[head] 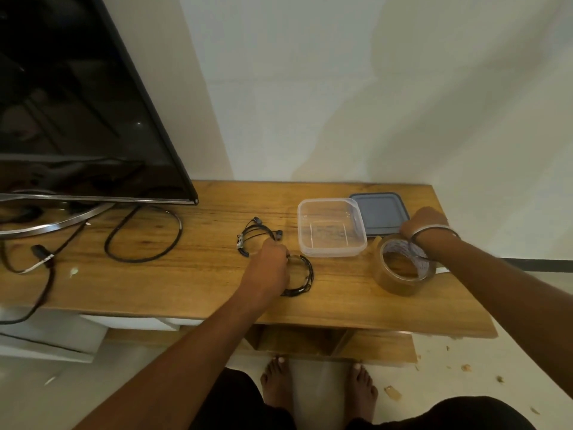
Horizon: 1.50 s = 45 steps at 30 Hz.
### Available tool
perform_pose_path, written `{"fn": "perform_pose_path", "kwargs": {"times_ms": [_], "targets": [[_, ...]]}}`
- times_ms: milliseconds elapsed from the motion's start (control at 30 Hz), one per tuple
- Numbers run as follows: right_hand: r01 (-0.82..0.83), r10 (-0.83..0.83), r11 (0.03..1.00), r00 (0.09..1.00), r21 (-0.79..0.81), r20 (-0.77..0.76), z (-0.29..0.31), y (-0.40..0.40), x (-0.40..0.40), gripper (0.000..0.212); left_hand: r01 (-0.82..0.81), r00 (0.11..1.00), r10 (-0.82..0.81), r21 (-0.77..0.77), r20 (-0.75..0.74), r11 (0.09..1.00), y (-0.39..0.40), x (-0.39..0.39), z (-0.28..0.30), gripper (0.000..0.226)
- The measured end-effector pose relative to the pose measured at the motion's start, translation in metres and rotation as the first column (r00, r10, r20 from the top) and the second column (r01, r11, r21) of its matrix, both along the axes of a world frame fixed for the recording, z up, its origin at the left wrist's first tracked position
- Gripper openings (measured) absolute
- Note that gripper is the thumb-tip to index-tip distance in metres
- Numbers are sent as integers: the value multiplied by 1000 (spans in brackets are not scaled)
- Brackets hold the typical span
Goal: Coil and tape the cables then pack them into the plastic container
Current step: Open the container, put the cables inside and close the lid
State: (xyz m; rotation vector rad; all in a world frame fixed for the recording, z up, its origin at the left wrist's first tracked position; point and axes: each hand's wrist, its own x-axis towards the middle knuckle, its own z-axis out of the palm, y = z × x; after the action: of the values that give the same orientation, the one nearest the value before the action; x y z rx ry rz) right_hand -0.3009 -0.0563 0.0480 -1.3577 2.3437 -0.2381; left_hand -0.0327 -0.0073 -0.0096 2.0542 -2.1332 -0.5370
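Observation:
A small black coiled cable (305, 279) lies on the wooden table (217, 283), and my left hand (269, 264) grips its left side. A second black coiled cable (255, 234), bound with pale tape, lies just behind that hand. The clear plastic container (330, 201) stands open and holds nothing, to the right of the cables. Its blue-grey lid (380, 212) lies flat behind it on the right. My right hand (424, 224) holds the far rim of a brown tape roll (400, 282), which is tilted toward me. The fingers of that hand are hidden.
A large black TV (77, 103) on a metal stand (55, 221) fills the table's left end. A thick black cable (142, 259) loops on the wood beside it. The white wall runs along the table's back edge. My bare feet (319, 389) are on the floor below.

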Motion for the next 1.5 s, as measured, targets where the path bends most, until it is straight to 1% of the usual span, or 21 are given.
{"fn": "perform_pose_path", "kwargs": {"times_ms": [33, 67, 133, 167, 233, 300, 400, 467, 533, 633, 700, 767, 800, 900, 1033, 1133, 1300, 1433, 1500], "targets": [[-44, 43, 999, 997, -12, -58, 5, -1, 8, 15, -11, 1000, 11, 2, -14, 1000, 1, 1, 2, 27], [-68, 63, 997, 994, -47, -94, 8, -2, 16, 17, -27, 999, 28, 9, -37, 1000, 0, 2, 4, 28], [-99, 88, 988, 992, -117, -94, 14, -3, 34, 37, -70, 991, 72, 23, -114, 997, 1, 6, 11, 30], [-139, 124, 975, 988, -174, -92, 17, -3, 44, 40, -84, 985, 87, 25, -152, 996, 1, 9, 14, 30], [-257, 238, 923, 966, -285, -98, 22, 1, 66, 39, -113, 969, 115, 23, -217, 993, 2, 17, 23, 29], [-361, 351, 849, 931, -385, -100, 25, 6, 91, 34, -155, 945, 160, 39, -285, 987, 2, 27, 33, 26], [-501, 504, 743, 855, -444, -121, 21, 13, 125, 29, -213, 899, 227, 79, -374, 974, 2, 46, 44, 25], [-588, 604, 680, 788, -437, -121, 17, 17, 148, 28, -241, 886, 246, 64, -394, 968, 2, 62, 49, 26], [-644, 680, 647, 730, -408, -73, 10, 20, 169, 28, -256, 884, 251, 39, -395, 966, 3, 77, 52, 26], [-729, 751, 619, 658, -292, -50, -8, 21, 195, 28, -300, 877, 283, 17, -388, 954, 5, 100, 55, 25], [-764, 772, 617, 634, -188, -48, -20, 21, 209, 29, -328, 865, 306, 14, -397, 945, 5, 114, 54, 25], [-798, 796, 593, 601, -104, -69, -27, 23, 219, 27, -341, 864, 314, 2, -394, 940, 6, 126, 52, 26], [-809, 805, 584, 588, -75, -76, -31, 23, 223, 28, -344, 864, 315, -4, -394, 939, 6, 131, 52, 25], [-773, 772, 633, 634, -49, -41, -40, 24, 231, 40, -359, 853, 322, -14, -410, 933, 8, 143, 50, 24], [-773, 772, 633, 634, -39, -47, -42, 25, 233, 28, -393, 831, 356, 0, -427, 919, 9, 150, 48, 25], [-770, 774, 621, 632, -148, -39, -37, 29, 231, 21, -424, 818, 380, -5, -432, 906, 9, 153, 50, 24], [-700, 727, 637, 685, -324, -50, -24, 30, 221, 20, -438, 816, 381, -35, -435, 898, 7, 151, 57, 25], [-587, 690, 667, 719, -458, 82, 1, 25, 206, 20, -432, 819, 367, -53, -441, 900, 4, 138, 63, 26], [-516, 656, 677, 746, -525, 113, 13, 22, 194, 19, -429, 821, 358, -67, -444, 901, 1, 127, 70, 26]]}}
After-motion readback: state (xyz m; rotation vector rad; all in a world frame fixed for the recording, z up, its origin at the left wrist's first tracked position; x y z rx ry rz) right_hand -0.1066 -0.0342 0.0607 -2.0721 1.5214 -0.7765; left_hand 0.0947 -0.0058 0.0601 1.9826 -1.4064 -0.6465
